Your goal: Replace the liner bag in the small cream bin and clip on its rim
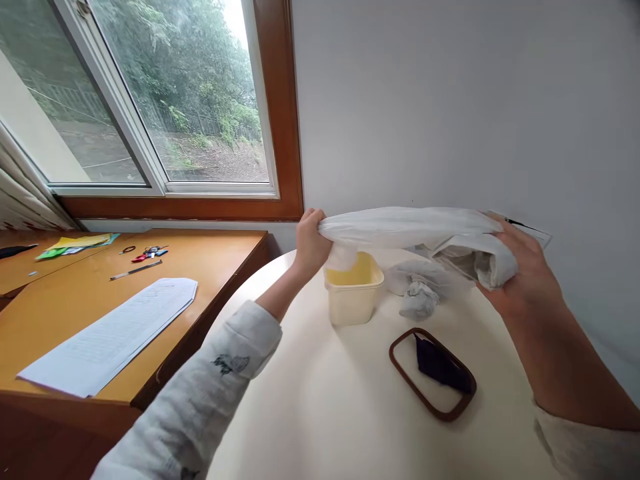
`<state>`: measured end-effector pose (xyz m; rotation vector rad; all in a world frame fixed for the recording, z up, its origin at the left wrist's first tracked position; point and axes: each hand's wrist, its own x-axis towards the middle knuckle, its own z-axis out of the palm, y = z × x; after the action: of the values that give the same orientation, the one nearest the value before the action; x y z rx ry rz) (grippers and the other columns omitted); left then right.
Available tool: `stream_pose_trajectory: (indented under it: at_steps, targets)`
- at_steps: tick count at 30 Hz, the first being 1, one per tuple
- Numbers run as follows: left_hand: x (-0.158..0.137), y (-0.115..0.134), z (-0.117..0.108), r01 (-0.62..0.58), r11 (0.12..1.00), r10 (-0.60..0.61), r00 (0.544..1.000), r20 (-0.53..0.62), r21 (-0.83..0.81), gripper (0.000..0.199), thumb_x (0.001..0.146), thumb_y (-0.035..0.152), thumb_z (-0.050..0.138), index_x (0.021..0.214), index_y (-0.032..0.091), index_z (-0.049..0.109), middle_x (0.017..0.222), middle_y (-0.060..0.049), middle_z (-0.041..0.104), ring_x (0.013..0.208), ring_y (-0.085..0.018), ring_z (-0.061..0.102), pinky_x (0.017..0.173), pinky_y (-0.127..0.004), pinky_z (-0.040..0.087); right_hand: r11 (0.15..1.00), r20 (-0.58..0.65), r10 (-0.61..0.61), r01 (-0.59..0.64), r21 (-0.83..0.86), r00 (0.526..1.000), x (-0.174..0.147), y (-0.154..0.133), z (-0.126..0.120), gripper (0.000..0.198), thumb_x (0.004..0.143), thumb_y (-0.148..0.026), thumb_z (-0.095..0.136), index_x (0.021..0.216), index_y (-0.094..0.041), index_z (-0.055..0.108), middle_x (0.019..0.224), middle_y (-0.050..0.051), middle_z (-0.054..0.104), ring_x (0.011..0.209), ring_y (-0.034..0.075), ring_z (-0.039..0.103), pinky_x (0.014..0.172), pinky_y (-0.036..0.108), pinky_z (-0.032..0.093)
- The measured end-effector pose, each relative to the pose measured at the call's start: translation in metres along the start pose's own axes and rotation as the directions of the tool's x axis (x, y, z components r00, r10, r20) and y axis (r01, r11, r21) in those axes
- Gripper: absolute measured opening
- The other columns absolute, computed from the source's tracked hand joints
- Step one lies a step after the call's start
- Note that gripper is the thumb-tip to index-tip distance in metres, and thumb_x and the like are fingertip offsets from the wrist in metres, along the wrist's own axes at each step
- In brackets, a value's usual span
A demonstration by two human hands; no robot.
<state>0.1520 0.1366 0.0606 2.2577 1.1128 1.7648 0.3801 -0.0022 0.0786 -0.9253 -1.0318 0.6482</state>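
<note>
A thin white plastic bag (405,225) is stretched sideways between my two hands above the round table. My left hand (311,243) is closed on its left end. At the right, my right hand (525,273) grips the other end, where the plastic bunches into a thick, roll-like fold. Below my left hand stands a small yellowish bin (354,300), its top uncovered, with a loose part of the bag hanging over its rim. A crumpled translucent plastic bag (420,300) lies right of the bin. Nearer me, a brown rectangular rim (431,408) lies flat, with a dark purple piece (440,363) partly inside it.
The white round table (295,413) meets a wooden desk (220,257) on the left. On the desk lie papers (120,333), a pen (136,269), keys (150,253) and colourful packets (75,245). A window (190,100) and a pale wall (450,107) are behind.
</note>
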Motion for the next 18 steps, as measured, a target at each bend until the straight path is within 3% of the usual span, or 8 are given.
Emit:
stream_pose_trajectory:
  at_steps: [2,4,7,10,12,14,18]
  targets:
    - [-0.002,0.003,0.02,0.029,0.998,-0.032,0.998,0.052,0.046,0.025,0.064,0.002,0.045,0.06,0.021,0.029,0.07,0.0,0.036,0.065,-0.014,0.039,0.057,-0.023,0.033,0.999,-0.037,-0.039,0.039,-0.009,0.999,0.0,-0.001,-0.004,0.017,0.07,-0.024,0.056,0.085,-0.026,0.065,0.074,0.0,0.06,0.067,0.016,0.058,0.052,0.026,0.047]
    - [-0.009,0.001,0.033,0.04,0.993,-0.067,0.967,0.247,0.113,0.019,0.067,0.004,0.046,0.065,0.02,0.036,0.081,-0.003,0.041,0.074,-0.016,0.044,0.065,-0.026,0.037,0.997,-0.038,-0.048,0.046,-0.055,0.998,-0.002,0.0,-0.01,0.019,0.072,-0.024,0.056,0.088,-0.026,0.065,0.07,-0.002,0.057,0.06,0.013,0.055,0.047,0.023,0.043]
    - [-0.02,-0.006,0.042,0.027,0.989,-0.102,0.827,0.552,0.143,0.009,0.069,0.011,0.049,0.071,0.019,0.045,0.089,-0.007,0.047,0.081,-0.019,0.049,0.069,-0.028,0.039,0.985,-0.015,0.001,-0.004,-0.173,1.0,-0.003,0.002,-0.017,0.021,0.072,-0.024,0.056,0.091,-0.026,0.064,0.067,-0.003,0.055,0.054,0.01,0.049,0.043,0.021,0.037]
    - [-0.024,-0.01,0.042,0.042,0.991,-0.119,0.678,0.726,0.123,0.013,0.066,0.025,0.06,0.076,0.018,0.053,0.083,-0.006,0.056,0.079,-0.023,0.054,0.065,-0.029,0.041,0.941,0.034,0.038,-0.025,-0.336,0.999,0.003,-0.001,-0.015,0.024,0.072,-0.024,0.055,0.094,-0.025,0.065,0.074,-0.001,0.058,0.058,0.01,0.048,0.046,0.02,0.037]
    - [-0.021,-0.01,0.039,0.06,0.991,-0.131,0.587,0.799,0.119,0.027,0.062,0.032,0.065,0.085,0.019,0.057,0.084,-0.005,0.06,0.079,-0.024,0.056,0.063,-0.029,0.041,0.888,0.083,0.041,0.002,-0.459,0.996,0.011,-0.004,-0.006,0.025,0.071,-0.025,0.054,0.093,-0.023,0.065,0.077,0.0,0.059,0.062,0.011,0.05,0.048,0.021,0.037]
    - [-0.017,-0.007,0.034,0.07,0.992,-0.13,0.535,0.835,0.109,0.039,0.061,0.035,0.066,0.095,0.02,0.057,0.092,-0.005,0.062,0.084,-0.024,0.057,0.066,-0.029,0.042,0.824,0.146,0.067,0.028,-0.566,0.987,0.021,-0.007,0.005,0.024,0.071,-0.026,0.052,0.09,-0.021,0.066,0.075,0.001,0.059,0.062,0.012,0.05,0.048,0.021,0.037]
    - [-0.012,0.001,0.017,0.117,0.993,-0.073,0.526,0.847,0.013,0.064,0.06,0.036,0.068,0.119,0.023,0.046,0.116,-0.008,0.054,0.104,-0.024,0.05,0.081,-0.032,0.041,0.707,0.282,0.214,0.052,-0.706,0.935,0.044,-0.006,0.03,0.022,0.07,-0.026,0.047,0.08,-0.02,0.065,0.068,0.0,0.059,0.055,0.011,0.047,0.045,0.022,0.034]
